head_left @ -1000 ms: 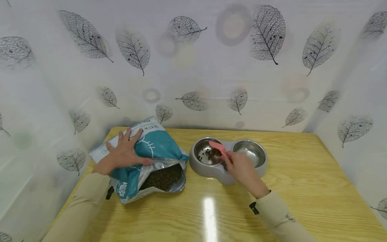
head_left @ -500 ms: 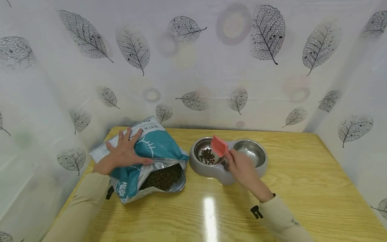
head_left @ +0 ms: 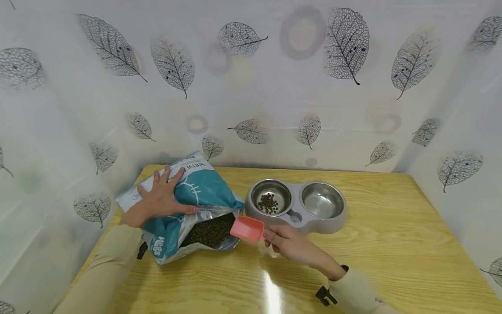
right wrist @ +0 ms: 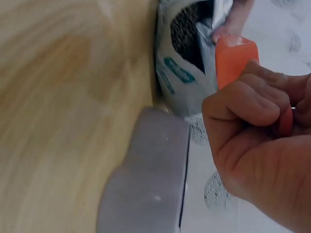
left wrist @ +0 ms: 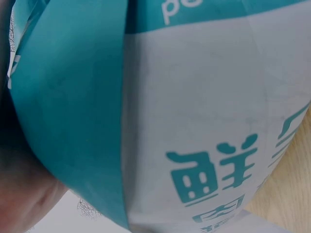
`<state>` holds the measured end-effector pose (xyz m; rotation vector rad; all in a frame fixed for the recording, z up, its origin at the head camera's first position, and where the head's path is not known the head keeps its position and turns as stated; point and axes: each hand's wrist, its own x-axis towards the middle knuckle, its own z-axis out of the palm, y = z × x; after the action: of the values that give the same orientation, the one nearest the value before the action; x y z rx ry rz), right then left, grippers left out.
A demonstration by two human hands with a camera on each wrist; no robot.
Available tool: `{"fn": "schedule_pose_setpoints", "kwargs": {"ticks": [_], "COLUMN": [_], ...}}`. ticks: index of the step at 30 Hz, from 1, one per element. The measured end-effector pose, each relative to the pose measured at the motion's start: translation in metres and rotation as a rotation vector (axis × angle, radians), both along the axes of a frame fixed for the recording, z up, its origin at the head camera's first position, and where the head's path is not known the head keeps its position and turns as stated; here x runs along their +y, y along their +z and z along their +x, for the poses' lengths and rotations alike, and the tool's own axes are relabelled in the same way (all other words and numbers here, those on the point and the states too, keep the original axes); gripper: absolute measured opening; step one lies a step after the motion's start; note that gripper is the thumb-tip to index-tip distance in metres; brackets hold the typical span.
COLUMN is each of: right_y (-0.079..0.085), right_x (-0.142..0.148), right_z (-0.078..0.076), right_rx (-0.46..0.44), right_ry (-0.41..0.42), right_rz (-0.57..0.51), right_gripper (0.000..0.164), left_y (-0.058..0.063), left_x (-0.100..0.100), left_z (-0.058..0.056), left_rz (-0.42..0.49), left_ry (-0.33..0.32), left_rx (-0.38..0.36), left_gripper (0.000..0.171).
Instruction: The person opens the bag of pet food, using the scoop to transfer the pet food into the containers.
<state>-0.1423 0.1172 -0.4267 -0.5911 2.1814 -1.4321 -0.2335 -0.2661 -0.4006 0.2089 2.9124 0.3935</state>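
My left hand (head_left: 161, 198) lies spread over a teal and white pet food bag (head_left: 208, 187), thumb along its upper lip. The bag lies on its side with its mouth open, and brown kibble (head_left: 211, 231) shows inside. My right hand (head_left: 290, 244) grips a pink scoop (head_left: 248, 229) by its handle. The scoop's bowl is at the right edge of the bag's mouth and looks bare inside. Behind it stands a grey double pet bowl (head_left: 296, 196); a small heap of kibble (head_left: 268, 203) sits in its left steel dish, none in the right one.
Everything stands on a yellow wood-grain table (head_left: 392, 226). A pale cloth with a leaf print (head_left: 251, 96) hangs behind and along both sides. The double bowl's grey side (right wrist: 150, 170) is close beneath the right hand in the right wrist view.
The right hand tipped kibble from the scoop into the left dish, then moved the scoop left and toward me, to the bag's mouth. The left hand stayed put on the bag.
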Motion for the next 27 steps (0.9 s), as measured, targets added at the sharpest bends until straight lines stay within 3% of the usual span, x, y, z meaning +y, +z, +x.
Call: {"fn": "schedule_pose_setpoints", "kwargs": {"ticks": [6, 13, 20, 27], "right_y": [-0.016, -0.016, -0.010, -0.009], "right_x": [-0.020, -0.035, -0.046, -0.057], "right_z": [0.006, 0.006, 0.000, -0.003], "right_rx": [0.036, 0.032, -0.065, -0.145], "right_ry": [-0.004, -0.043, -0.087, -0.106], "right_rz": [0.058, 0.127, 0.148, 0.087], "right_gripper": [0.038, 0.039, 0.039, 0.036], "left_y": [-0.001, 0.000, 0.001, 0.002], "left_x": [0.000, 0.000, 0.000, 0.000], "left_z": [0.000, 0.001, -0.001, -0.001], "left_rz": [-0.001, -0.007, -0.004, -0.007], "left_ry": [-0.002, 0.005, 0.002, 0.001], "left_rx": [0.002, -0.002, 0.001, -0.001], "left_gripper": [0.134, 0.135, 0.134, 0.135]}}
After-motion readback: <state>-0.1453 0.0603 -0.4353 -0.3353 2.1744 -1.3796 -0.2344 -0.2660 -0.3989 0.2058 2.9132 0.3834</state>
